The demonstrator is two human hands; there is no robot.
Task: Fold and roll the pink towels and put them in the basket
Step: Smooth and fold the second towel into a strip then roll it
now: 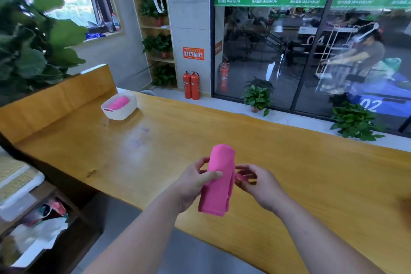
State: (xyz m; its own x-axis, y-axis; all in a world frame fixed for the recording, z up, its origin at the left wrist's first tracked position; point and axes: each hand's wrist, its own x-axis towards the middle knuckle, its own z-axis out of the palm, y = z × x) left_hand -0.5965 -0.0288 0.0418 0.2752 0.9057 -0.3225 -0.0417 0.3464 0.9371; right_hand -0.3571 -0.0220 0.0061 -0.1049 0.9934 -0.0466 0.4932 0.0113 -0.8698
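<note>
Far left: big leafy plant [26, 35] overhangs the corner. A wooden back panel [55, 100] runs along the left end of the bench [289, 162]. Below that, off the bench, there's a low shelf [33, 218] with bags and clutter.

White basket [120, 113] sits on the bench at the far left, just beside the panel, with one rolled towel [119, 102] lying in it. Bare wood between the basket and my hands.

Further right, all on the floor: two fire extinguishers [191, 85] by the pillar, then a potted plant [256, 95] and a second potted plant [355, 122] along the glass wall [311, 51].

Pink towel [219, 184] is in the air over the near side of the bench, roughly upright. Top end is rolled round, bottom end looser and flatter.

Left hand [193, 184]: thumb lies across the front of the roll at mid height and the fingers [201, 162] wrap behind it, so it's clamped on the towel.

Right hand [262, 187]: fingers [243, 168] are just beside the towel's right edge, pinched together on a thin pink tab sticking out of it. Blurred, can't tell more.

Edges: the near bench edge runs diagonally under my forearms, with floor below. The far edge faces the glass wall. Open bench surface runs right of my hands to the frame edge, where there's a blurred dark shape I can't identify.
</note>
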